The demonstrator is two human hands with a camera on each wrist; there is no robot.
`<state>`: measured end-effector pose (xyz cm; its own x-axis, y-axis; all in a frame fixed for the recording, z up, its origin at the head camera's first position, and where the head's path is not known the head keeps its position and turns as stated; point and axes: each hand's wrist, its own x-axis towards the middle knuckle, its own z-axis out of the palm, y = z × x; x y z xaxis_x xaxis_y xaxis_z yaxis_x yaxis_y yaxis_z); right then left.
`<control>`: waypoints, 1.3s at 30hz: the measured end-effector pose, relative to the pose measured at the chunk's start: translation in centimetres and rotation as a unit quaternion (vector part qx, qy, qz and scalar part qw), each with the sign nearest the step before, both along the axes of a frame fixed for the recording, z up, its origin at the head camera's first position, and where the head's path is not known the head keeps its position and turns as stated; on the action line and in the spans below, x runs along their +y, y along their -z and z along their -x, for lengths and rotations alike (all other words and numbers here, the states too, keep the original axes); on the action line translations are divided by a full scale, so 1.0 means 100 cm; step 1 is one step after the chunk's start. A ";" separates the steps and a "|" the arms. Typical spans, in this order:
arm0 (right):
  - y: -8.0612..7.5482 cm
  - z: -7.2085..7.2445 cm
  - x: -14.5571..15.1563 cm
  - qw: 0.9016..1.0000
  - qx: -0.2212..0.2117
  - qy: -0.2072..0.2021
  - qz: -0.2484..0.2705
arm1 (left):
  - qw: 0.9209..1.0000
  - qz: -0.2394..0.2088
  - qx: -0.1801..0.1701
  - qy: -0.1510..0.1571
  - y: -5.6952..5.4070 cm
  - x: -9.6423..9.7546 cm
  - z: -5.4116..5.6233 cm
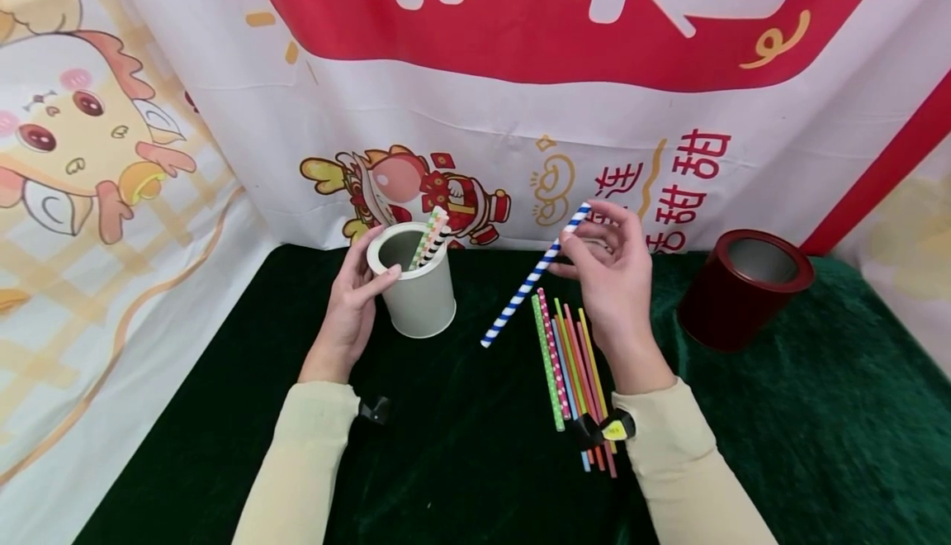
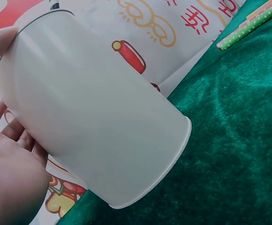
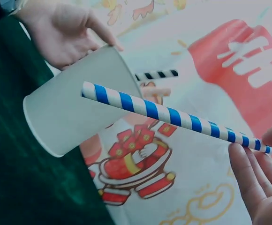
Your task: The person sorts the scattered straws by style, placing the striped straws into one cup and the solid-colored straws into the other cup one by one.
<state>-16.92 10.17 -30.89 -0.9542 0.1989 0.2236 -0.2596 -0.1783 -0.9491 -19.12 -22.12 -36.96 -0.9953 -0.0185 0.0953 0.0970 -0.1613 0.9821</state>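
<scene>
My left hand [image 1: 347, 310] grips a white canister [image 1: 421, 307], the thumb at its rim and the fingers round its side. The canister stands upright on the green cloth. Several patterned straws [image 1: 431, 239] lean in its mouth, among them a black-and-white striped straw [image 3: 157, 75]. With thumb and fingertips, my right hand [image 1: 617, 281] pinches a blue-and-white striped straw [image 1: 526, 290] near its upper end. The straw slants down to the left, right of the canister. Below my right hand lies a bunch of coloured paper straws, including a green dotted straw [image 1: 547, 363].
A dark red canister [image 1: 713, 301] stands at the right, beyond my right hand. Green velvet cloth [image 1: 446, 446] covers the table. A printed white curtain [image 1: 483, 107] hangs along the back edge, and another patterned sheet [image 1: 89, 223] hangs at the left.
</scene>
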 end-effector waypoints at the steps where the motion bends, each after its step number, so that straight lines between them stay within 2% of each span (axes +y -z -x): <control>1: -0.003 0.000 -0.001 1.000 0.015 0.005 0.004 | 1.000 -0.001 0.000 0.001 0.000 0.000 0.000; 10: -0.028 0.001 -0.021 0.989 0.141 0.043 0.022 | 1.000 0.002 -0.005 0.000 0.001 -0.001 0.000; 16: -0.038 -0.001 -0.039 0.979 0.193 0.047 0.035 | 1.000 -0.003 -0.003 0.001 0.002 -0.001 0.000; 21: -0.040 0.001 -0.054 0.976 0.208 0.050 0.035 | 1.000 -0.004 -0.004 0.001 0.002 -0.002 0.000; 26: -0.038 0.004 -0.067 0.973 0.223 0.051 0.008 | 1.000 -0.007 -0.005 0.001 0.002 -0.002 0.000; 39: -0.019 0.006 -0.087 0.978 0.200 0.026 -0.053 | 1.000 -0.005 0.001 0.000 0.003 -0.001 0.002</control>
<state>-17.54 1.45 -29.03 -0.7757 0.2008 0.5984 -0.6194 -0.0602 -0.7828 -19.30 -22.20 -37.24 -0.9951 -0.0201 0.0969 0.0990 -0.1710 0.9803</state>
